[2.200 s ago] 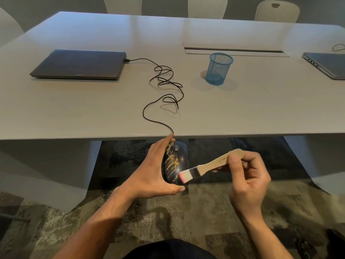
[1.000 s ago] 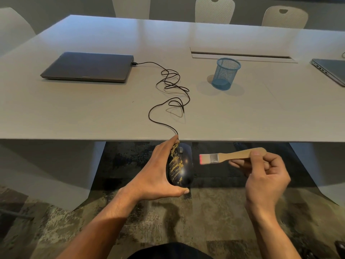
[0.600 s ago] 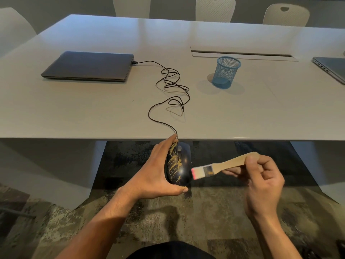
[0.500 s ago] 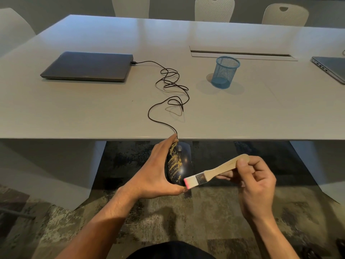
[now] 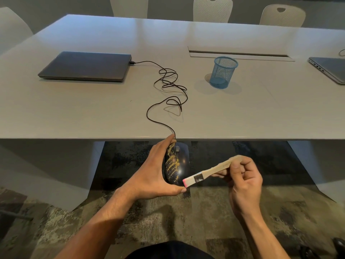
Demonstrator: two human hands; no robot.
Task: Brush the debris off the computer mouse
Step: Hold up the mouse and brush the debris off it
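The left hand [image 5: 155, 172] is gripping a black mouse [image 5: 177, 163] below the near edge of the grey table [image 5: 93, 109], fingers curled over its far end and thumb wrapped under its near end. Yellow debris [image 5: 172, 163] is lying in streaks across the left half of the mouse's top. The right hand [image 5: 244, 182] is pinching the wooden handle of a small brush [image 5: 209, 172] between thumb and curled fingers. The brush's pink-tipped bristles are meeting the mouse's near right edge, just beside the left thumb tip. The mouse's cable [image 5: 168, 90] is running in loose loops across the table to a closed laptop [image 5: 85, 66]. A blue mesh cup [image 5: 223, 72] is standing upright, well apart from the cable. A second laptop [image 5: 330, 69] is lying at the table's right edge.
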